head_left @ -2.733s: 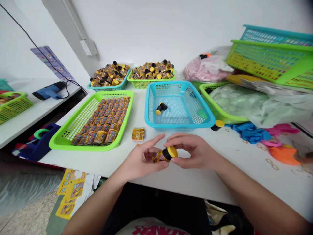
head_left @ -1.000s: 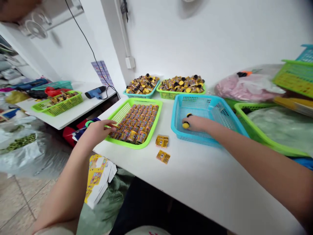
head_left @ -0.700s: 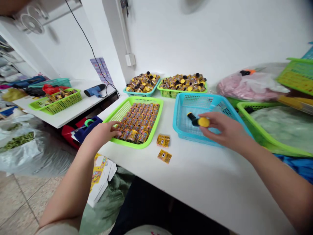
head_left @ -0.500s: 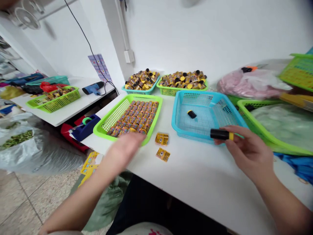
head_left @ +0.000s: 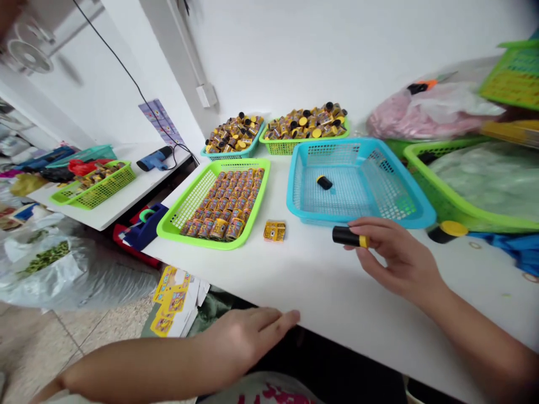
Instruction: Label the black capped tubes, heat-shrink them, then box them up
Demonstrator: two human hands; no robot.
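Note:
My right hand (head_left: 398, 255) pinches a small black canister with a yellow cap (head_left: 347, 237) on its side, just in front of the blue basket (head_left: 297, 210). My left hand (head_left: 252, 336) is at the table's front edge, fingers together and turned down; whatever they hold is hidden. A small yellow printed label stack (head_left: 274, 230) lies on the table between the two front baskets. Rows of labelled canisters (head_left: 227, 202) stand in the green basket (head_left: 168, 230). One black canister (head_left: 324, 182) lies inside the blue basket, and another (head_left: 448, 231) is right of my right hand.
Behind are two baskets heaped with labelled canisters (head_left: 233, 134) (head_left: 307, 123). A green basket with plastic bags (head_left: 492, 185) stands at right. At left are a tape dispenser (head_left: 145, 227), a blue heat gun (head_left: 155, 159) and a large bag (head_left: 76, 275).
My left hand has drawn back from the green basket to the table's edge. The nearer of two yellow label stacks no longer shows on the table. My right hand still holds its canister.

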